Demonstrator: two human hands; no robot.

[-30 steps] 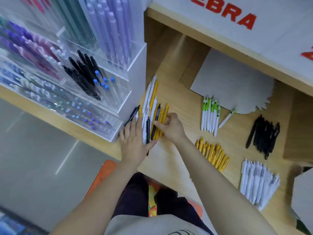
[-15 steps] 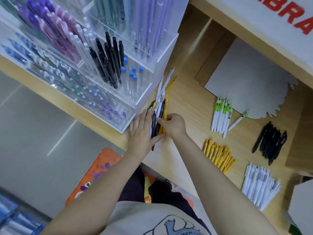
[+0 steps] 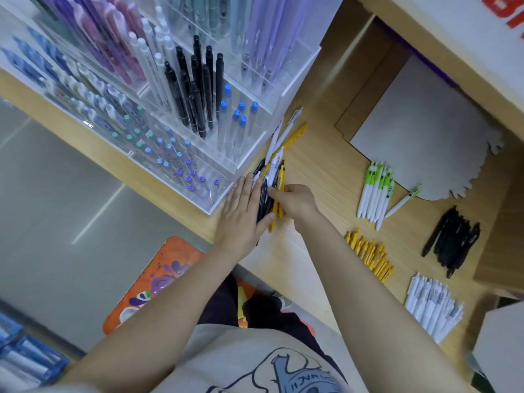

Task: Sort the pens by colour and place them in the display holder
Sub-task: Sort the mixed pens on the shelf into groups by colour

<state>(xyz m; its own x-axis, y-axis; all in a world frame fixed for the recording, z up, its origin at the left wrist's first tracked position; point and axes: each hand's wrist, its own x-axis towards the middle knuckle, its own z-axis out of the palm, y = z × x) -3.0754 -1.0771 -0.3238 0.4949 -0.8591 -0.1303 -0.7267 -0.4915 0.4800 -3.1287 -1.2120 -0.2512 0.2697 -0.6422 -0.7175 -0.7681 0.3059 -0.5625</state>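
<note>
Hands [image 3: 243,217] [image 3: 295,201] bunch slim plastic pens [image 3: 272,182]; left fingers straight, right seemingly pinching.

Mixed pens [image 3: 273,180]: yellow, white, black. Sorted piles: green/white [image 3: 375,194], yellow [image 3: 370,255], black [image 3: 453,242], white [image 3: 432,306]. Worktop [image 3: 320,154] light wood.

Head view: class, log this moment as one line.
left hand flat on mixed pens | right hand gripping them | sorted piles aside

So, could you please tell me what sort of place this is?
Probably a stationery shop: a clear acrylic display holder stocked with pens, red brand lettering on the white shelf front, and sorted pens like the yellow group on a wooden counter.
</note>
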